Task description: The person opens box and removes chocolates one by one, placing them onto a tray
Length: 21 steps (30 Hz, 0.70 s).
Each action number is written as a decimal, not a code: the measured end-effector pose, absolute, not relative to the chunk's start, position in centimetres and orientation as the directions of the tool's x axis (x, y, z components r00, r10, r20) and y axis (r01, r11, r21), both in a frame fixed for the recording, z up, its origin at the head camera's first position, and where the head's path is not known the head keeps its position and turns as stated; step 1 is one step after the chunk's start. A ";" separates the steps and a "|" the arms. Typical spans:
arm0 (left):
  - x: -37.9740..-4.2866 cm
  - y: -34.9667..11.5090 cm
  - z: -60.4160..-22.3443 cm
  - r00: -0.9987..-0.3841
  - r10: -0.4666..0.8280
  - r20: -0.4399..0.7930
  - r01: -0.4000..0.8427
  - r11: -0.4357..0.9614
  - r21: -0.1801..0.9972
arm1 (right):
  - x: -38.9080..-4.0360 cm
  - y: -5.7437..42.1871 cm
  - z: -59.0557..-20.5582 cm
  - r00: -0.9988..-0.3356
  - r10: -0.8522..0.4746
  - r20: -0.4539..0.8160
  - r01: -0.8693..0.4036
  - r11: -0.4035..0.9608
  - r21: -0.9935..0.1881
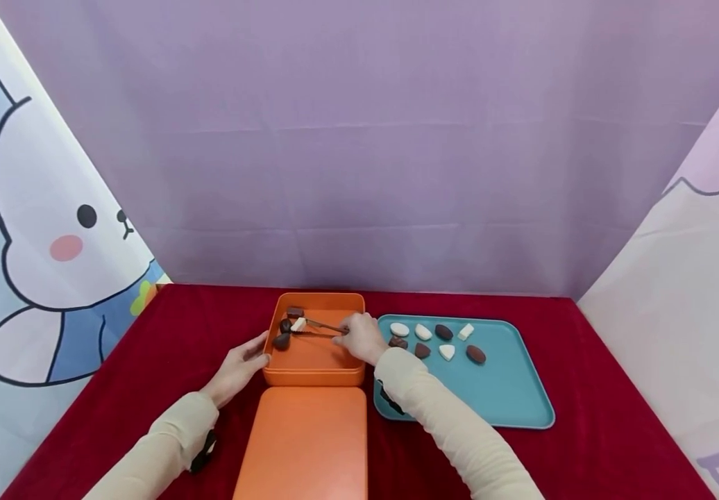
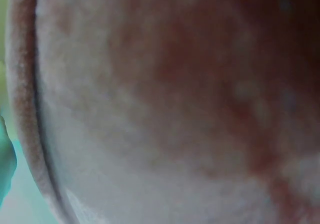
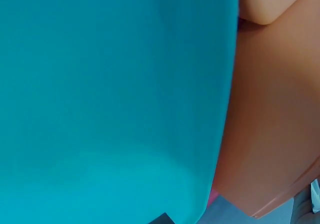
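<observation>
In the head view, my right hand [image 1: 362, 337] holds dark slim tongs [image 1: 325, 326] over the orange box [image 1: 322, 377]. A white chocolate piece [image 1: 298, 324] sits at the tongs' tips, inside the box on its left side. Around it lie dark chocolates: a rectangular one [image 1: 295, 312], a rounded one [image 1: 285, 325] and a larger one [image 1: 281, 342]. My left hand [image 1: 237, 368] rests against the box's left wall, fingers fairly straight. The left wrist view is blurred by something very close. The right wrist view shows the teal tray [image 3: 110, 93] beside the box wall [image 3: 270, 119].
Right of the box, the teal tray [image 1: 503, 389] carries several white and brown chocolates [image 1: 443, 332] towards its back. An orange lid-like panel [image 1: 306, 444] lies in front of the box. Red cloth [image 1: 209, 312] covers the table, with curtains [image 1: 359, 173] behind and at both sides.
</observation>
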<state>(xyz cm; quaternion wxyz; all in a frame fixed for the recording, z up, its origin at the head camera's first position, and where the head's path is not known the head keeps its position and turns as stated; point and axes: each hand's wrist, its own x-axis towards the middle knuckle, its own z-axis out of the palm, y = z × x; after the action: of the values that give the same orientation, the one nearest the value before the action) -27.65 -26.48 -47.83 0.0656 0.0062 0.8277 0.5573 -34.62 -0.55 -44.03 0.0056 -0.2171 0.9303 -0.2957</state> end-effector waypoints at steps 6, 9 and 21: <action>-27.8 -26.3 -47.7 -0.992 0.082 -0.093 -0.059 0.345 0.937 | -34.8 -0.4 -44.0 -0.901 -0.411 0.140 -0.416 0.728 -0.544; -27.8 -26.2 -47.6 -0.993 0.081 -0.085 -0.053 0.334 0.941 | -34.8 -0.3 -44.0 -0.894 -0.409 0.182 -0.440 0.724 -0.531; -27.6 -26.3 -48.1 -0.994 0.084 -0.074 -0.042 0.333 0.942 | -34.5 0.9 -43.4 -0.919 -0.354 0.175 -0.382 0.682 -0.624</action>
<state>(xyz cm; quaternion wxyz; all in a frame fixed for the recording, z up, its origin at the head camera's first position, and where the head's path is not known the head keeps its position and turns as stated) -27.63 -26.34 -48.14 0.0544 0.0128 0.8145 0.5775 -34.50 0.87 -43.40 -0.0201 -0.2008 0.9169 -0.3444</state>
